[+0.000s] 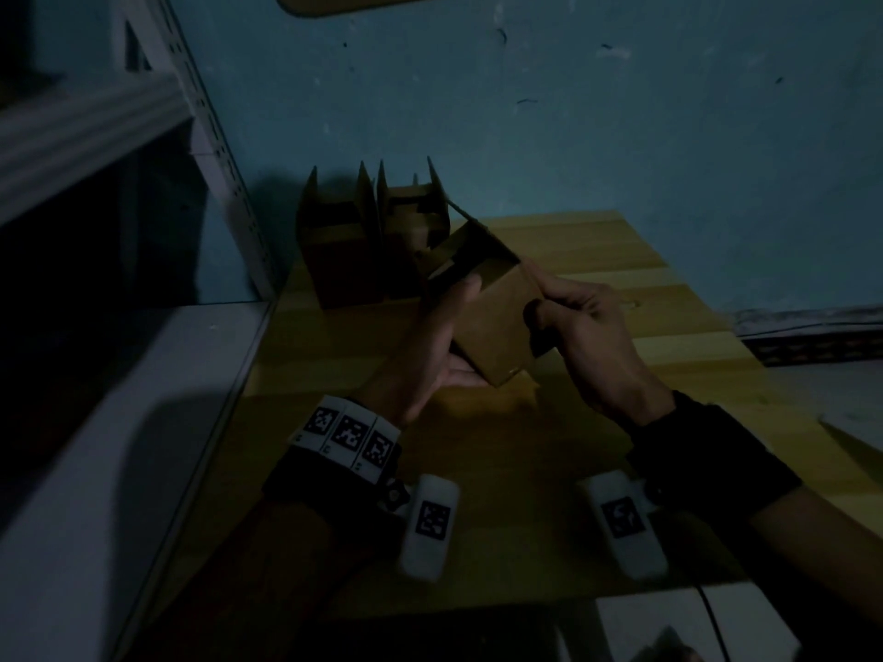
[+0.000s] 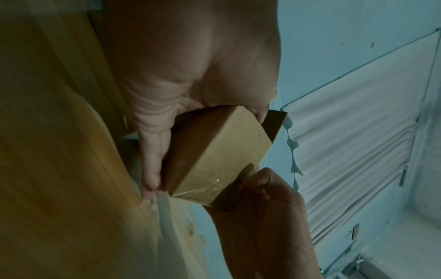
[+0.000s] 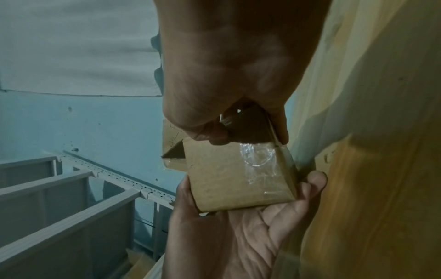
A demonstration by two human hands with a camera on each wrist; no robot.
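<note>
A small brown cardboard box (image 1: 497, 322) is held tilted above the wooden table (image 1: 621, 260), its top flaps open toward the wall. My left hand (image 1: 444, 336) cradles it from the left and below, thumb and fingers curled round its sides. My right hand (image 1: 583, 336) grips its right side, thumb on the front face. In the left wrist view the box (image 2: 219, 151) shows clear tape (image 2: 205, 186) at its closed end. The right wrist view shows the box (image 3: 238, 179) resting in the left palm (image 3: 238, 236), with the right hand (image 3: 226, 75) pinching its taped edge.
Two more open cardboard boxes (image 1: 334, 250) (image 1: 411, 231) stand at the table's back left, against the blue wall. A white metal shelf rack (image 1: 95, 136) and a white surface (image 1: 119, 422) border the table on the left. A black cable (image 1: 712, 613) runs at the lower right.
</note>
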